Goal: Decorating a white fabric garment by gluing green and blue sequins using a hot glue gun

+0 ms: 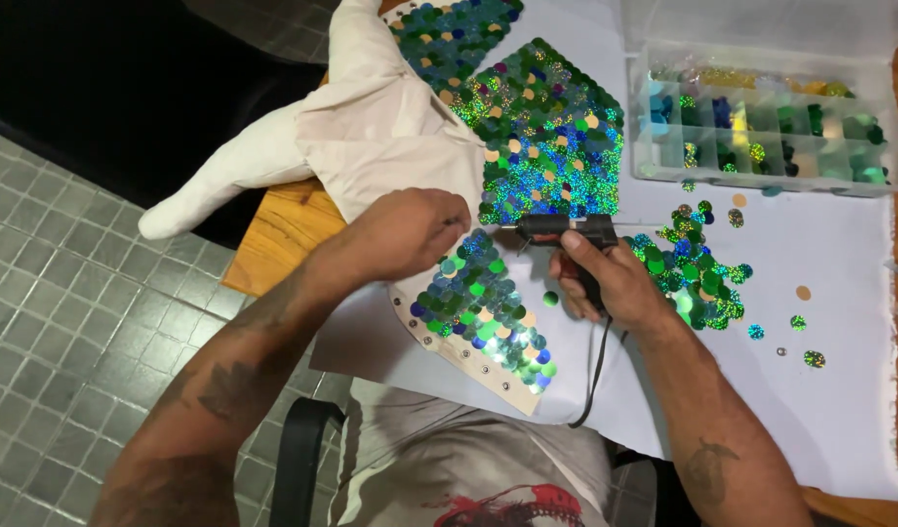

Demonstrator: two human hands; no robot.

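Two hands are at work over a white sheet (839, 293) that covers most of a wooden table (283, 229); I take the sheet as my landmark.

At the sheet's upper left lies a cream cloth (371, 127), one sleeve-like end trailing off the table edge. Beside it, on the sheet's upper middle, is a large panel (551, 132) already covered in green and blue sequins, with a few bare tan spots showing. I judge that piece nearly finished.

At the sheet's lower left edge sits a smaller strip (488, 317), tan-backed with a row of rivets. Sequins cover most of it; the riveted border and lower end remain bare, so I judge this piece partly done.

At the sheet's top right stands a clear compartment box (761, 127) of sorted sequins, lid up. A loose pile (698, 268) of sequins lies mid-sheet, with strays scattered toward the right.

Left hand (405, 234): fingers curled down, tips pressing the strip's upper end; whether they pinch a sequin I cannot tell.

Right hand (610, 278): fingers wrapped tight round a black glue gun (566, 231), nozzle pointing left toward the left fingertips. Its cord (597, 366) runs off the sheet's near edge and could snag the strip.
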